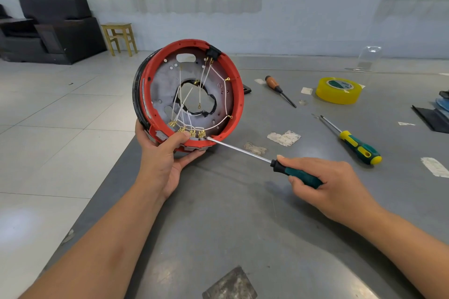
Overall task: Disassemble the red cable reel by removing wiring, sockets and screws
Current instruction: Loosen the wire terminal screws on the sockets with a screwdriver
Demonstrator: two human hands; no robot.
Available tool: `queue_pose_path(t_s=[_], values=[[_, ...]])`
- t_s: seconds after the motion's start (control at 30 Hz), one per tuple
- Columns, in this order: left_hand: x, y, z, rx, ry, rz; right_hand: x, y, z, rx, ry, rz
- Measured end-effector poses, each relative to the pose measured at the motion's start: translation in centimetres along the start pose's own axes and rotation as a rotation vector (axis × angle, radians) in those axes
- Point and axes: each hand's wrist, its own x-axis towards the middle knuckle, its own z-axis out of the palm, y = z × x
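Worktop (243, 226), grey and scuffed, patches of old tape residue; tiled floor to the left, black armchair (53, 24) and wooden stool (119, 37) far left, curtained windows on the far wall. Reel (192, 94) stands on edge at the near-left worktop edge, open side facing the camera, white wires (184, 99) and brass terminals (194, 133) exposed inside the red rim. Left hand (165, 153) cups the reel's lower rim from below, thumb pressing by the terminals. Right hand (325, 184) is clenched round the green handle of a screwdriver (243, 152); the shaft runs up-left from the grip, its tip at the rightmost terminal on the lower rim, contact looks likely. Reel lies left and far of the right grip, so the tool axis points straight at the terminal row; probably prying a terminal free. Right, well apart: 2 spare screwdrivers, 1 green-yellow (357, 145), 1 wooden-handled (277, 87), plus yellow tape roll (339, 90).
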Motion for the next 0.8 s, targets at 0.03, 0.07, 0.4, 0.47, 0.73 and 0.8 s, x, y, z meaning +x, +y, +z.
queue_pose_path(t_s=[0.03, 0.07, 0.4, 0.47, 0.73, 0.8], values=[[0.0, -0.02, -0.02, -0.005, 0.005, -0.001, -0.01, -0.09, 0.01, -0.031, 0.004, -0.034], [-0.02, -0.06, -0.04, -0.012, 0.008, -0.001, -0.04, -0.14, 0.02, -0.059, 0.006, -0.06], [-0.12, -0.11, -0.04, -0.054, 0.027, 0.011, -0.01, -0.74, -0.09, -0.126, 0.009, -0.141], [-0.1, -0.2, -0.07, -0.048, 0.025, 0.01, 0.0, -0.5, -0.06, -0.028, 0.015, -0.038], [0.19, -0.17, -0.28, -0.074, -0.013, -0.026, 0.25, -0.27, -0.21, 0.051, 0.041, 0.109], [0.18, -0.1, -0.3, -0.074, -0.03, -0.035, 0.32, -0.16, -0.32, 0.078, 0.024, 0.135]])
